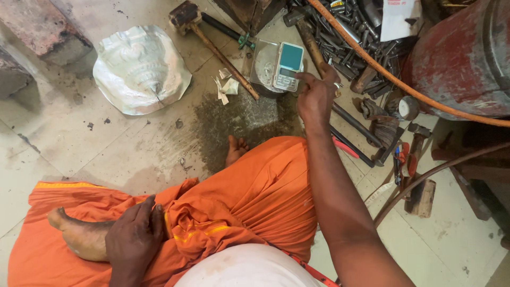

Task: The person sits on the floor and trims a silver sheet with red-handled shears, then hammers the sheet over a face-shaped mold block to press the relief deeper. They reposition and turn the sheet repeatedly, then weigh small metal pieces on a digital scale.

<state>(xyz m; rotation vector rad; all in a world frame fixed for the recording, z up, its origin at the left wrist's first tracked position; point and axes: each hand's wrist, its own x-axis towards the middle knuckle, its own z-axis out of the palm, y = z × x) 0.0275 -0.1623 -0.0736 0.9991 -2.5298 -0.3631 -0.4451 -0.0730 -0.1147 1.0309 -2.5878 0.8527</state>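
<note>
While you sit cross-legged, left hand (134, 234) rests flat on orange cloth (239, 202) at 7 o'clock, holding nothing. Embossed silver sheet (139, 69) lies at 11. Right hand (316, 95) at 1 o'clock, fingers curled around hammer handle (311, 45), just beside pocket scale (288, 66). Judgement: grip handle firmly, lift clear of scale.

Evenly lit by soft daylight, glaring on the embossed metal sheet (141, 69), slightly bowed at edges.
</note>
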